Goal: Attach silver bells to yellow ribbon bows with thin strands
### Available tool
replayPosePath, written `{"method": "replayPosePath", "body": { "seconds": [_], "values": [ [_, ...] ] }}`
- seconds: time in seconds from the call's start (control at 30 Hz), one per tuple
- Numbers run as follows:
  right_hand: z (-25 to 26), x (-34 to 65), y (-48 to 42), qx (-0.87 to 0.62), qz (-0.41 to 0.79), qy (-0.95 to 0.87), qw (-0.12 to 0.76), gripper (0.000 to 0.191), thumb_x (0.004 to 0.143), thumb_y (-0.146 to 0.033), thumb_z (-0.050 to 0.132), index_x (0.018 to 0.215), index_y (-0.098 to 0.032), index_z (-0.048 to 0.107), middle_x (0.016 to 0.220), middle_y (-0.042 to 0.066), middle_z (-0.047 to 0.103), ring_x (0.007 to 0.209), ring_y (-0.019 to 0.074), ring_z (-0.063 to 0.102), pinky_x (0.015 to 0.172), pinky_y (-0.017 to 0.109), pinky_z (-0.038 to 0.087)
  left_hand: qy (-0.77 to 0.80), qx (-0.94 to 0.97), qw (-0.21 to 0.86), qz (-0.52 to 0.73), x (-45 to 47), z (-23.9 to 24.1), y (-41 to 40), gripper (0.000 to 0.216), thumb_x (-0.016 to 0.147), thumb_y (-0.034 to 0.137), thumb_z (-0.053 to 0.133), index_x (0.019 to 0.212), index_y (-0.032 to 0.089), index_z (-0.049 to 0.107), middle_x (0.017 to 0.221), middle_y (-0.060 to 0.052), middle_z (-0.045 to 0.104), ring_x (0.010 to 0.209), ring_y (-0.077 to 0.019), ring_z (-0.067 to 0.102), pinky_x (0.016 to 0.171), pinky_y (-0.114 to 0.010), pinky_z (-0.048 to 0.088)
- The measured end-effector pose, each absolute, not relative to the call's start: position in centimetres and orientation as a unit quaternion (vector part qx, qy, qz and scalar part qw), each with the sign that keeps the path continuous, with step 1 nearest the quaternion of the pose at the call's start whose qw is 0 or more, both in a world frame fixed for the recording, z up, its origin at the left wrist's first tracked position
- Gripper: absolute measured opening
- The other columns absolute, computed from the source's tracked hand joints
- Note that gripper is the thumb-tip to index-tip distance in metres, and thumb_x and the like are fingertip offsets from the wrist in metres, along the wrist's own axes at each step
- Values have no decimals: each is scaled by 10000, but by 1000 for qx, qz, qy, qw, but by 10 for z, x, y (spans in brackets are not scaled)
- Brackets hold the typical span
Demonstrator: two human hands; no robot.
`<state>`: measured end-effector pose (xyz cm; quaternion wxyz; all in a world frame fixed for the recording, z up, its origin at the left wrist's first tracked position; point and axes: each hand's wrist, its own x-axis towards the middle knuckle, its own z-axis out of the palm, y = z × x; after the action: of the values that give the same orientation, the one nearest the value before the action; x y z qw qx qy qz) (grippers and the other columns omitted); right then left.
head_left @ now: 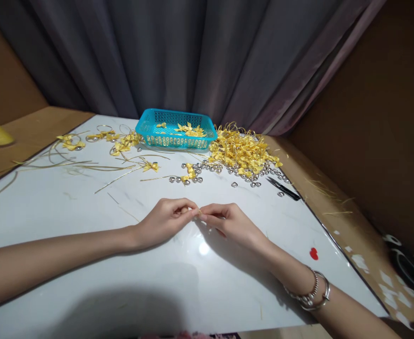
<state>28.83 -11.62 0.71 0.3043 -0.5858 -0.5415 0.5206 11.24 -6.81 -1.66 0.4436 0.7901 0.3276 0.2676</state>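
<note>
Both forearms rest on glossy white tabletop [86, 216]. Left hand [164, 220] and right hand [232, 223] meet fingertip to fingertip mid-table, pinched shut on a tiny yellow ribbon piece [198, 213], mostly hidden. Looks like tying or pinching a bow. Next move needs a fine, steady pinch. Beyond: silver beads [207, 165], yellow ribbon bow heap [240, 150], black snips [283, 188], turquoise plastic basket [176, 128].

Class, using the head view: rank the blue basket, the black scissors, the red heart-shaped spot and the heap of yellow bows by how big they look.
1. Heap of yellow bows and blue basket: much alike, so no ranking between them.
2. Black scissors.
3. Red heart-shaped spot, though it lies nearest the camera.
</note>
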Motion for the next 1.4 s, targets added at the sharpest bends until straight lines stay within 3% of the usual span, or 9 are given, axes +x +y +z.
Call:
{"method": "replayPosePath", "body": {
  "seconds": [0.07,0.17,0.27,0.4,0.53,0.63,0.83,1.03,1.4],
  "values": [
    [6,291,-115,-572,540,-536,305,157,816,-170,567,824,-132,719,516,-26,466,445,77,330,427,235,248,331,754,508,250,113,-15,-65,224,865,307,519,831,141,666,696,-4,621,589,-94,482,523,-207,357],
    [3,294,-113,-553,562,-543,291,175,824,-209,559,820,-127,714,502,-30,434,435,74,311,417,235,236,324,704,597,205,112,-15,-61,242,847,347,554,831,132,663,505,51,467,469,-70,369,447,-197,264],
    [2,297,-112,-553,534,-576,277,172,828,-234,551,824,-138,694,559,-4,517,451,84,363,422,236,282,317,654,664,174,112,-16,-59,260,827,370,581,847,121,652,420,89,330,402,-58,267,409,-204,178],
    [9,304,-114,-574,369,-675,281,102,832,-218,544,839,-171,634,783,42,651,592,120,508,526,246,386,329,619,692,173,112,-16,-58,244,811,353,588,845,118,642,422,90,324,382,-54,252,395,-205,161],
    [14,308,-121,-568,202,-751,269,139,887,-278,496,818,-178,564,747,37,630,579,123,513,531,250,373,341,622,683,175,114,-14,-58,225,806,333,582,838,121,649,424,85,333,381,-55,258,396,-207,165],
    [10,304,-125,-561,172,-780,216,191,905,-330,490,819,-170,547,744,50,625,558,127,510,513,254,354,348,622,680,171,115,-12,-58,221,806,329,578,818,122,651,432,79,347,383,-54,253,393,-210,158],
    [-2,295,-124,-547,217,-782,206,214,928,-261,428,778,-164,546,709,42,608,574,127,515,529,247,352,330,633,680,168,114,-12,-59,211,819,314,572,807,122,658,423,80,338,399,-56,254,410,-213,167],
    [1,302,-114,-532,293,-762,223,298,918,-260,418,633,-184,464,579,-26,460,536,103,405,518,232,306,311,596,728,138,112,-13,-55,262,812,326,584,931,116,686,454,87,282,398,-55,203,388,-219,123],
    [4,311,-106,-511,437,-698,248,313,929,-252,401,654,-169,524,529,-47,416,491,93,386,525,228,310,300,493,809,113,109,-14,-48,285,790,268,618,1027,120,674,506,101,144,464,-62,67,393,-207,36]
  ]
}}
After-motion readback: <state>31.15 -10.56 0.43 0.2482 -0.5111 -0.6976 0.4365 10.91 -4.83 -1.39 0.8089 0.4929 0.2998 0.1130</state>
